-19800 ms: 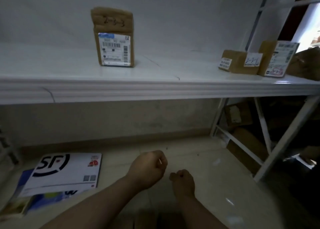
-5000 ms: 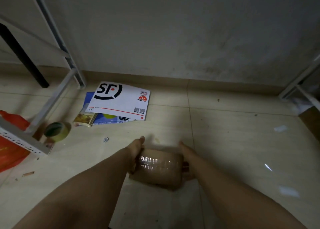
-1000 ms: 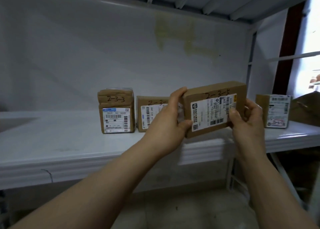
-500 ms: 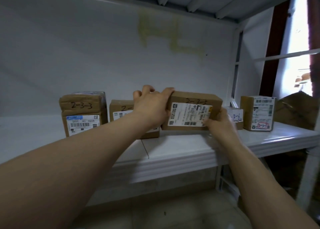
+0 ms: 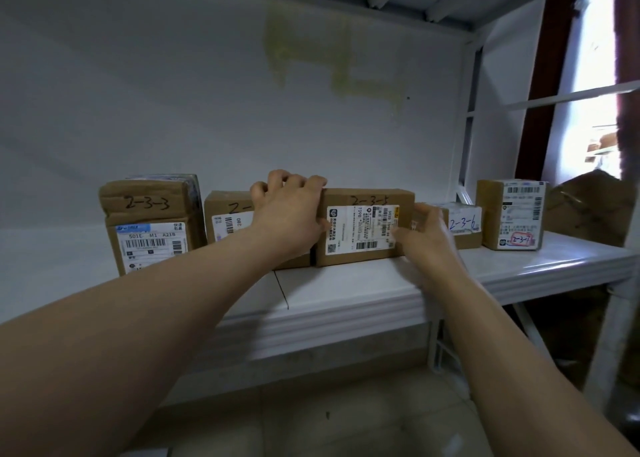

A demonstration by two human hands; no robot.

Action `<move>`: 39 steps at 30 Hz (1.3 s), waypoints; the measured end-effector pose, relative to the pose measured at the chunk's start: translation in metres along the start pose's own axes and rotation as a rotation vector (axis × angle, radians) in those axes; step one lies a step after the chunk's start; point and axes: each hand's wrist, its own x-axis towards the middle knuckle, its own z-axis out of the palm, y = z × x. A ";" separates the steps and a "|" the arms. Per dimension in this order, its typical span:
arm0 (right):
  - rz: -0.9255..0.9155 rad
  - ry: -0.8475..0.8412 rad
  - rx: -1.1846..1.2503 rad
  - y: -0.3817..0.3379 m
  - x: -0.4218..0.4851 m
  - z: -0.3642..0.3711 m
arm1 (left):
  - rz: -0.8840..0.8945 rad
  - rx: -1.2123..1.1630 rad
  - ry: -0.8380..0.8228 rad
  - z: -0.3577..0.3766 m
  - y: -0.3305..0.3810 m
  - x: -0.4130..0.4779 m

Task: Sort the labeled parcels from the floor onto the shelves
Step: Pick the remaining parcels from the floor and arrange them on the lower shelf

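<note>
On the white shelf (image 5: 346, 294), reading from the left, a brown parcel marked 2-3-3 (image 5: 152, 221) stands upright, with a barcode label on its front. Next to it is a second brown parcel (image 5: 225, 217), whose handwritten mark begins with 2 and is otherwise covered by the left hand (image 5: 287, 214). That hand lies across the top left corner of the parcel marked 2-3-5 (image 5: 363, 228), fingers curled over its upper edge and thumb against its front face, so it has hold of the box. This parcel now sits flat on the shelf with its white label facing out, touching the second parcel on its left; a second ago it was held up in the air in front of the shelf by both hands, and half a second ago it was just reaching the shelf surface. The right hand (image 5: 426, 235) is at the box's lower right corner, fingers loosely spread; whether they still touch the cardboard cannot be told. Behind that hand a low parcel marked 2-3-6 (image 5: 464, 224) lies close by, and further right stands a taller parcel marked 2-3-7 (image 5: 512, 214). The other parcels stand as they did half a second ago.
</note>
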 end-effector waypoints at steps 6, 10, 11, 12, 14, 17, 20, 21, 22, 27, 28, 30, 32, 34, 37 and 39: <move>-0.187 0.273 0.100 -0.004 -0.054 0.019 | 0.145 -0.083 0.173 -0.009 0.015 -0.032; -0.297 0.316 0.315 0.005 -0.112 0.045 | 0.276 -0.245 0.213 -0.017 0.025 -0.085; -0.314 0.314 0.378 0.010 -0.127 0.053 | 0.308 -0.253 0.229 -0.018 0.024 -0.103; -0.330 0.303 0.428 0.018 -0.141 0.061 | 0.337 -0.249 0.240 -0.017 0.022 -0.121; -0.353 0.245 0.473 0.040 -0.167 0.078 | 0.368 -0.257 0.218 -0.009 0.015 -0.161; -0.280 0.117 0.424 0.085 -0.203 0.104 | 0.287 -0.289 0.127 0.018 -0.001 -0.219; -0.129 -0.025 0.203 0.146 -0.229 0.114 | 0.088 -0.345 -0.076 0.063 -0.013 -0.268; -0.071 -0.104 0.074 0.169 -0.235 0.114 | 0.022 -0.371 -0.162 0.080 -0.015 -0.282; 0.003 -0.192 -0.060 0.190 -0.239 0.112 | -0.045 -0.402 -0.252 0.097 -0.016 -0.295; 0.501 -0.615 -0.511 0.288 -0.258 0.079 | -0.273 -0.600 -0.670 0.169 0.002 -0.352; 0.560 -0.693 -0.591 0.304 -0.262 0.068 | -0.294 -0.633 -0.741 0.179 0.009 -0.361; 0.625 -0.810 -0.734 0.333 -0.271 0.044 | -0.319 -0.690 -0.873 0.197 0.024 -0.375; 0.649 -0.864 -0.828 0.358 -0.278 0.018 | -0.349 -0.758 -0.984 0.212 0.039 -0.383; 0.642 -0.932 -0.915 0.376 -0.283 -0.003 | -0.380 -0.818 -1.070 0.226 0.052 -0.387; 0.540 -1.142 -1.113 0.397 -0.293 -0.019 | -0.390 -0.838 -1.154 0.247 0.066 -0.391; 0.469 -1.258 -1.197 0.408 -0.305 -0.022 | -0.410 -0.851 -1.186 0.259 0.072 -0.392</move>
